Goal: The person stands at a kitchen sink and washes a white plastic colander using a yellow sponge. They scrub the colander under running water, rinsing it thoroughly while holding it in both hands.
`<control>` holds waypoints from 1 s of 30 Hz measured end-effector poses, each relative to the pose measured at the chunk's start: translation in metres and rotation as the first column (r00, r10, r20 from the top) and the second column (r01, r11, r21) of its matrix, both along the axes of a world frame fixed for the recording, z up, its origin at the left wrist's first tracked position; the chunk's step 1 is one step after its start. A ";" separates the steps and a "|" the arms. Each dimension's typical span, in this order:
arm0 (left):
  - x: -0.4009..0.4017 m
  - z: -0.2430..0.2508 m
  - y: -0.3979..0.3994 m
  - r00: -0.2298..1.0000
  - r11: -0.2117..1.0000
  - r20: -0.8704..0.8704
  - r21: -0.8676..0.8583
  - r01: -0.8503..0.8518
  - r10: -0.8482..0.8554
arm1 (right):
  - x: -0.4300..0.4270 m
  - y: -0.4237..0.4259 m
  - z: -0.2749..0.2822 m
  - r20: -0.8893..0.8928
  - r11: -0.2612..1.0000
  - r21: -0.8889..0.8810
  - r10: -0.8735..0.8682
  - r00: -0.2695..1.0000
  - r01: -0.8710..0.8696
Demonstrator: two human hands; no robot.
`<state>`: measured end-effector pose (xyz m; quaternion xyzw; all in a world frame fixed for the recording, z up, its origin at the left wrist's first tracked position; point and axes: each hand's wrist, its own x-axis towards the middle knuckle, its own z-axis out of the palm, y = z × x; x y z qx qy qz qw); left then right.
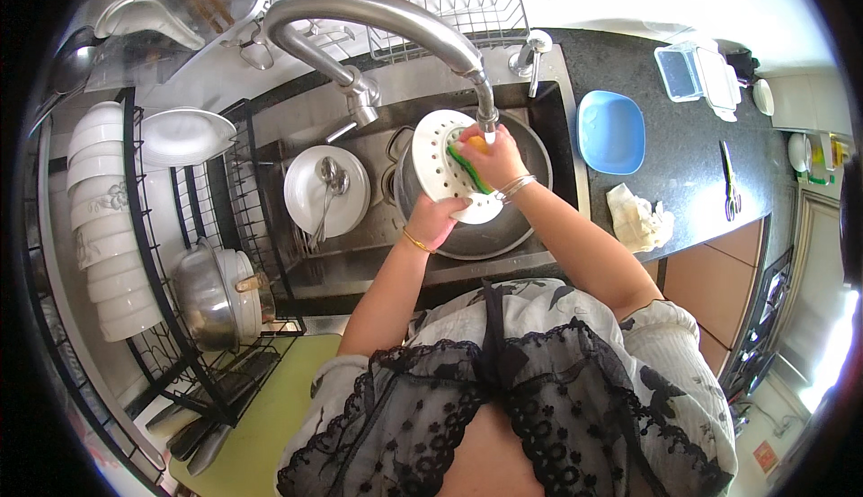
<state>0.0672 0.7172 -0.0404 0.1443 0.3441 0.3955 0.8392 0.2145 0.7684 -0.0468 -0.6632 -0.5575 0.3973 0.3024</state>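
Note:
My left hand (435, 222) grips the near edge of a white perforated disc (435, 140), which is tilted above a large round metal pan (499, 237) in the sink. My right hand (495, 160) holds a green and yellow sponge (470, 168) against the disc's face. The spout of the curved metal faucet (487, 109) is just above my right hand, with what looks like water at its outlet. Left of the pan, two metal spoons (335, 183) lie on stacked white plates (296, 190) in the sink. My fingers partly cover the sponge.
A black dish rack (145, 217) with white bowls (101, 180) and a metal pot (202, 298) stands at the left, beside a green board (290, 402). A blue container (610, 132), a crumpled cloth (637, 219), scissors (729, 183) and clear containers (681, 72) lie on the right counter.

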 end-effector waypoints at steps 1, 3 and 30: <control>0.001 0.000 -0.001 1.000 1.000 -0.001 0.000 0.001 -0.001 | -0.002 0.002 0.002 -0.005 0.999 -0.044 0.024 1.000 -0.024; 0.003 -0.004 -0.002 0.999 0.997 0.032 0.078 -0.026 0.023 | -0.006 0.004 0.002 -0.006 0.996 -0.057 -0.071 0.997 0.070; -0.018 -0.013 0.008 0.966 0.965 -0.167 0.141 0.219 -0.195 | 0.028 0.014 0.012 0.307 0.893 0.117 0.383 0.871 -0.434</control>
